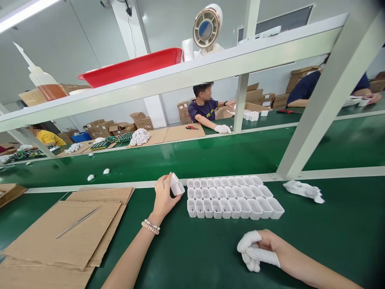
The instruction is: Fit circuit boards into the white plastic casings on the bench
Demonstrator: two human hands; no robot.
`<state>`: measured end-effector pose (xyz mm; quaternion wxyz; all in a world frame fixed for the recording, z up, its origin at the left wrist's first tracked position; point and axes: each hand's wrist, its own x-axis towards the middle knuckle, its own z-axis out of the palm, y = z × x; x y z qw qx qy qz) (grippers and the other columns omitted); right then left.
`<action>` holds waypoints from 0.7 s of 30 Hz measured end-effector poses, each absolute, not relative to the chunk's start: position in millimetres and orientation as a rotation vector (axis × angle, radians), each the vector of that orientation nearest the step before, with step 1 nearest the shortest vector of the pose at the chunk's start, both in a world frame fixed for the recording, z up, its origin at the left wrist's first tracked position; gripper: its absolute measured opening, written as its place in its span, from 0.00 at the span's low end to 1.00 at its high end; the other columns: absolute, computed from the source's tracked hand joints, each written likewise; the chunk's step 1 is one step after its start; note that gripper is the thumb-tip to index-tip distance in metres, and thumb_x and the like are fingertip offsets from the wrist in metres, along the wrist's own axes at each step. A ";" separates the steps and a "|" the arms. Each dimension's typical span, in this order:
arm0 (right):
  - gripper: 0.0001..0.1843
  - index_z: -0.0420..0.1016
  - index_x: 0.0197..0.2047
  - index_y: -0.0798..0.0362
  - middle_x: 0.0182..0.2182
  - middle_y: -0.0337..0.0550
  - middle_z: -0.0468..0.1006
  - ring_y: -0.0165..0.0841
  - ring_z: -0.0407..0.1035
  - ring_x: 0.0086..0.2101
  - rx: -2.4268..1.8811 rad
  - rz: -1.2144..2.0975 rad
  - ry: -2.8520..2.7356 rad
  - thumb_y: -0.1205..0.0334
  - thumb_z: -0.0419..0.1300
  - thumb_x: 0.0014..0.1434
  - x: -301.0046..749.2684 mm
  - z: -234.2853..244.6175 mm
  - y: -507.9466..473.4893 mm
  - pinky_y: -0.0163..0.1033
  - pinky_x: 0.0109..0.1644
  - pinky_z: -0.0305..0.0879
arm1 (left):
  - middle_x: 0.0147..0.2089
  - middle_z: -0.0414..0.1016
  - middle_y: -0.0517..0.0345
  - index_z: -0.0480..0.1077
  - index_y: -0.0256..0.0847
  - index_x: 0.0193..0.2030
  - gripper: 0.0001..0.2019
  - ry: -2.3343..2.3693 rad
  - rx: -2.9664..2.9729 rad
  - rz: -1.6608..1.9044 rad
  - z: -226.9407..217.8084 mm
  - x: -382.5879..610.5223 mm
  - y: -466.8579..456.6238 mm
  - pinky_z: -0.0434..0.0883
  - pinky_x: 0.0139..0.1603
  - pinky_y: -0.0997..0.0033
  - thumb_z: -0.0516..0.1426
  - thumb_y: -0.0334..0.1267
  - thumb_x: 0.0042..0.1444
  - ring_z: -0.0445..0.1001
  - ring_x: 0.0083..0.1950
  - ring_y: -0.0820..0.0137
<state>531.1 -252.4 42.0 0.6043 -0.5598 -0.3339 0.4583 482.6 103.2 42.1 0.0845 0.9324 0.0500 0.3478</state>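
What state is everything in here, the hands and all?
Left hand: gripping small white cups
Right hand: curled closed, some fingers covered in white
Cup rows: three, open tops up
Metal tool: lying on cardboard
Cardboard sheets: flat, overlapping
White cloth item: crumpled
Bottle: part-filled, amber liquid
Ceiling light: lit

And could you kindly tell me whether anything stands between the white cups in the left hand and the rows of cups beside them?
Nothing visible does: only a small gap separates the white cups in the left hand from the rows of cups. The right hand is lower in the picture, outside that gap.
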 end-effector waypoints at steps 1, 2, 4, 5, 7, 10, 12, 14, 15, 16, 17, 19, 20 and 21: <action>0.15 0.77 0.41 0.57 0.32 0.48 0.78 0.35 0.74 0.32 -1.293 1.061 -0.772 0.53 0.61 0.61 531.5 40.9 -252.6 0.40 0.37 0.70 | 0.57 0.58 0.42 0.49 0.42 0.68 0.36 0.143 2.780 1.045 41.1 482.9 104.1 0.60 0.59 0.47 0.59 0.40 0.55 0.58 0.61 0.51; 0.15 0.77 0.41 0.57 0.32 0.48 0.78 0.35 0.74 0.32 -1.293 1.062 -0.772 0.53 0.61 0.61 531.9 40.0 -252.8 0.40 0.38 0.70 | 0.56 0.59 0.43 0.51 0.43 0.67 0.33 0.131 2.780 1.046 40.1 483.2 105.0 0.61 0.59 0.48 0.58 0.40 0.56 0.59 0.60 0.53; 0.15 0.78 0.42 0.57 0.32 0.48 0.78 0.35 0.74 0.32 -1.297 1.063 -0.773 0.53 0.62 0.60 532.3 39.3 -253.0 0.40 0.37 0.70 | 0.52 0.61 0.45 0.54 0.43 0.65 0.28 0.100 2.787 1.030 38.6 483.7 106.6 0.62 0.58 0.50 0.56 0.38 0.58 0.62 0.57 0.55; 0.15 0.78 0.42 0.57 0.32 0.48 0.78 0.35 0.73 0.32 -1.299 1.063 -0.772 0.53 0.62 0.60 532.3 39.5 -253.0 0.40 0.37 0.70 | 0.51 0.62 0.45 0.55 0.43 0.64 0.27 0.091 2.790 1.019 38.2 483.8 107.1 0.63 0.57 0.50 0.56 0.38 0.58 0.63 0.56 0.56; 0.15 0.78 0.42 0.57 0.32 0.48 0.78 0.35 0.73 0.32 -1.302 1.062 -0.770 0.54 0.62 0.60 531.9 40.5 -252.8 0.40 0.37 0.69 | 0.51 0.63 0.46 0.57 0.43 0.62 0.26 0.085 2.800 0.996 38.2 483.6 107.4 0.63 0.56 0.50 0.57 0.40 0.58 0.64 0.55 0.55; 0.14 0.78 0.41 0.57 0.32 0.48 0.78 0.34 0.73 0.32 -1.279 1.068 -0.772 0.54 0.61 0.61 531.4 42.1 -251.9 0.40 0.38 0.69 | 0.51 0.63 0.45 0.59 0.42 0.59 0.24 0.089 2.806 0.984 39.6 482.7 106.8 0.64 0.55 0.50 0.57 0.44 0.57 0.64 0.55 0.55; 0.14 0.78 0.41 0.57 0.32 0.48 0.78 0.34 0.74 0.32 -1.255 1.073 -0.774 0.54 0.61 0.61 531.1 42.6 -251.3 0.39 0.37 0.69 | 0.51 0.64 0.46 0.60 0.42 0.58 0.23 0.086 2.798 0.986 40.2 482.2 106.6 0.64 0.55 0.50 0.57 0.44 0.58 0.64 0.55 0.55; 0.14 0.78 0.41 0.57 0.32 0.48 0.78 0.34 0.74 0.32 -1.254 1.071 -0.767 0.54 0.62 0.61 530.8 43.1 -251.1 0.39 0.37 0.69 | 0.51 0.65 0.46 0.62 0.42 0.56 0.21 0.090 2.778 0.993 40.4 482.2 107.2 0.64 0.55 0.50 0.57 0.45 0.58 0.65 0.55 0.55; 0.14 0.78 0.40 0.58 0.32 0.48 0.78 0.34 0.74 0.32 -1.259 1.068 -0.765 0.54 0.62 0.60 530.5 43.4 -251.1 0.39 0.37 0.69 | 0.50 0.65 0.46 0.62 0.43 0.56 0.20 0.096 2.762 0.997 40.3 482.4 107.7 0.64 0.55 0.50 0.56 0.45 0.59 0.65 0.55 0.55; 0.14 0.77 0.40 0.58 0.32 0.48 0.78 0.33 0.74 0.32 -1.266 1.063 -0.765 0.54 0.62 0.60 530.3 43.8 -251.1 0.38 0.37 0.69 | 0.50 0.65 0.47 0.63 0.43 0.55 0.18 0.110 2.735 1.001 40.1 482.7 108.4 0.64 0.55 0.51 0.55 0.45 0.59 0.65 0.55 0.55; 0.14 0.78 0.40 0.58 0.31 0.48 0.78 0.33 0.74 0.31 -1.271 1.058 -0.767 0.54 0.62 0.60 530.1 44.2 -251.2 0.38 0.37 0.69 | 0.50 0.66 0.47 0.64 0.43 0.54 0.17 0.128 2.704 1.005 39.9 483.2 109.1 0.64 0.55 0.51 0.54 0.44 0.60 0.66 0.55 0.56; 0.14 0.78 0.40 0.58 0.31 0.48 0.78 0.33 0.74 0.31 -1.277 1.051 -0.776 0.54 0.62 0.60 530.1 44.9 -251.1 0.38 0.37 0.69 | 0.50 0.67 0.48 0.65 0.43 0.52 0.14 0.173 2.647 1.012 39.4 484.3 111.0 0.65 0.55 0.51 0.53 0.43 0.61 0.66 0.55 0.56; 0.14 0.78 0.41 0.58 0.31 0.48 0.78 0.33 0.74 0.31 -1.282 1.050 -0.779 0.55 0.63 0.59 530.3 45.1 -251.1 0.38 0.37 0.70 | 0.49 0.67 0.48 0.65 0.43 0.52 0.13 0.198 2.629 1.016 38.9 484.8 112.1 0.65 0.56 0.51 0.52 0.42 0.62 0.67 0.55 0.57; 0.14 0.78 0.41 0.58 0.31 0.47 0.78 0.33 0.74 0.31 -1.287 1.049 -0.782 0.55 0.63 0.59 530.7 45.2 -251.0 0.39 0.37 0.70 | 0.49 0.67 0.48 0.65 0.42 0.52 0.13 0.223 2.621 1.019 38.1 485.2 113.5 0.65 0.56 0.51 0.51 0.42 0.62 0.67 0.55 0.57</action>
